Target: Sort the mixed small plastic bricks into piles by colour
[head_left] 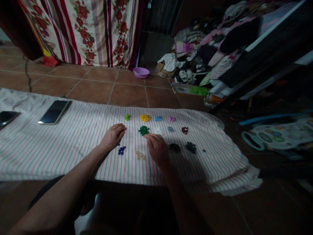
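Small pieces lie sorted by colour in piles on a striped cloth. My right hand (157, 147) has its thumb and fingers pinched together at the lower edge of the dark green pile (143, 131); anything between the fingertips is too small to make out. To its left, my left hand (113, 135) rests with fingers curled together, its contents hidden. Below the left hand are dark blue pieces (121, 150), and beige pieces (140, 155) lie between the two wrists. White pieces (158, 131) show just beyond my right hand. Black pieces (174, 147) sit right of it.
Light green (127, 117), yellow (145, 117), light blue (157, 118) and pink piles (171, 119) form the far row. Grey (170, 129), brown (185, 130) and dark grey pieces (191, 147) lie rightward. A phone (55, 112) lies at left. A purple basin (141, 72) stands on the floor.
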### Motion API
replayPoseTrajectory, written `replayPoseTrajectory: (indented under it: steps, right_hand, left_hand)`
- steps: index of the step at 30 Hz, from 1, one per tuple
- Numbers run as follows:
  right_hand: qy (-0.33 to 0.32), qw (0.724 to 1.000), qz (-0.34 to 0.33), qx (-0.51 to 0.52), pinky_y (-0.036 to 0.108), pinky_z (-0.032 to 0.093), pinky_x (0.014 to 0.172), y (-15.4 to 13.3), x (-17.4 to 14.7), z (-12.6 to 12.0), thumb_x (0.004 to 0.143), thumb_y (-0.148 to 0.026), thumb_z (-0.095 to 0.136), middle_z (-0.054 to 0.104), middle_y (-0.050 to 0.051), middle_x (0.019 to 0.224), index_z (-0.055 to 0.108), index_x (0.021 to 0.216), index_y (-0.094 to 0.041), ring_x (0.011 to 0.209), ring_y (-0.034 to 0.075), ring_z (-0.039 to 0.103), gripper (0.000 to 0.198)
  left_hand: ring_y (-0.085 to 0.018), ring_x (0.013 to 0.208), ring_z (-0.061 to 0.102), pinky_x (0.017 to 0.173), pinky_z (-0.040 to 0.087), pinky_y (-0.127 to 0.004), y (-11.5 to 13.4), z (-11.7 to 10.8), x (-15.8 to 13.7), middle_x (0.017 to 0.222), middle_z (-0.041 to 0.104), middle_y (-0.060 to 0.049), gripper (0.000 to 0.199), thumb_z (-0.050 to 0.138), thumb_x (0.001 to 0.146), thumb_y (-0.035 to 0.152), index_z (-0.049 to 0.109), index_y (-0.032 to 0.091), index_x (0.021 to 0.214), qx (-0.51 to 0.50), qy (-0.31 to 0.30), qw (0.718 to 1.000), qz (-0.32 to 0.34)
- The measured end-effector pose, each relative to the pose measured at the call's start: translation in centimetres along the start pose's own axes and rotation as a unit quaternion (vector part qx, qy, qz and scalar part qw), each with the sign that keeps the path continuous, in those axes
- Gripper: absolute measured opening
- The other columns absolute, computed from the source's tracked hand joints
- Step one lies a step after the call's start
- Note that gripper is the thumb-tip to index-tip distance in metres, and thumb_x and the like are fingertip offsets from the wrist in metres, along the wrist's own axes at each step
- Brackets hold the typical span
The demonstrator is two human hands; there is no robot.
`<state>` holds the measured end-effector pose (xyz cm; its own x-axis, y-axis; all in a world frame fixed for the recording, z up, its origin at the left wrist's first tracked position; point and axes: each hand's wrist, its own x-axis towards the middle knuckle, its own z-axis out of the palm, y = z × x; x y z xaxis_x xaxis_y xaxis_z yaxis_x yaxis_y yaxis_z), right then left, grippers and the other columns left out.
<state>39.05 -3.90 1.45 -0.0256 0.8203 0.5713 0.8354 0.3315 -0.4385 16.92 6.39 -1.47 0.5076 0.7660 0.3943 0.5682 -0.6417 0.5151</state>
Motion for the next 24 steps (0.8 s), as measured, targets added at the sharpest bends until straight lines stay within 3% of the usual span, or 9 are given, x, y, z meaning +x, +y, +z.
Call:
replayPoseTrajectory:
  steps: [3,7,11,16,21,24]
  right_hand:
    - [-0.018,1.000,0.001,0.009,0.035,0.051,0.087,-0.6,-0.3,0.0,0.090,-0.013,0.041,0.072,0.006,0.097,0.069,0.096,-0.020,0.093,0.019,0.064,0.029]
    - [-0.038,0.999,-0.018,0.018,0.035,0.052,0.085,-1.3,-0.3,0.1,0.090,-0.013,0.042,0.072,0.006,0.095,0.069,0.096,-0.018,0.091,0.019,0.064,0.028]
    - [-0.052,0.997,-0.035,0.036,0.036,0.052,0.086,-2.3,-0.3,0.6,0.091,-0.013,0.041,0.072,0.006,0.096,0.068,0.096,-0.019,0.093,0.019,0.064,0.028]
    - [-0.101,0.992,-0.011,0.072,0.031,0.054,0.088,-4.4,-1.0,1.9,0.092,-0.013,0.039,0.069,0.006,0.102,0.067,0.104,-0.021,0.098,0.017,0.064,0.031]
    - [-0.149,0.988,0.026,0.038,0.030,0.054,0.085,-5.7,-0.7,2.5,0.092,-0.013,0.043,0.068,0.006,0.106,0.065,0.109,-0.024,0.097,0.019,0.065,0.030]
    - [-0.177,0.983,0.020,0.038,0.028,0.053,0.081,-5.7,-0.2,2.8,0.091,-0.009,0.043,0.069,0.007,0.103,0.066,0.107,-0.021,0.095,0.018,0.065,0.030]
  left_hand:
    - [-0.018,0.110,0.059,0.099,0.048,-0.040,0.0,0.1,0.2,0.110,0.066,-0.009,0.022,0.043,0.091,0.027,0.062,0.019,0.096,-0.028,0.017,0.999,-0.017]
    - [-0.020,0.123,0.053,0.104,0.045,-0.043,-0.1,0.0,0.3,0.112,0.067,-0.008,0.023,0.041,0.090,0.024,0.063,0.019,0.096,-0.042,0.009,0.999,-0.019]
    - [-0.022,0.129,0.049,0.110,0.040,-0.048,0.1,-0.4,0.4,0.119,0.066,-0.005,0.030,0.040,0.092,0.030,0.065,0.021,0.106,-0.047,-0.020,0.999,-0.008]
    - [-0.023,0.134,0.044,0.111,0.039,-0.045,0.9,-1.0,0.7,0.126,0.063,-0.007,0.041,0.033,0.094,0.035,0.060,0.019,0.120,-0.080,-0.024,0.995,-0.054]
    - [-0.021,0.115,0.056,0.102,0.046,-0.040,2.0,-3.0,0.1,0.115,0.064,-0.009,0.036,0.037,0.090,0.028,0.063,0.019,0.111,-0.038,0.034,0.995,-0.089]
    - [-0.017,0.103,0.060,0.096,0.049,-0.034,2.7,-4.6,-1.6,0.107,0.063,-0.006,0.035,0.039,0.083,0.018,0.064,0.020,0.107,-0.050,-0.042,0.996,-0.068]
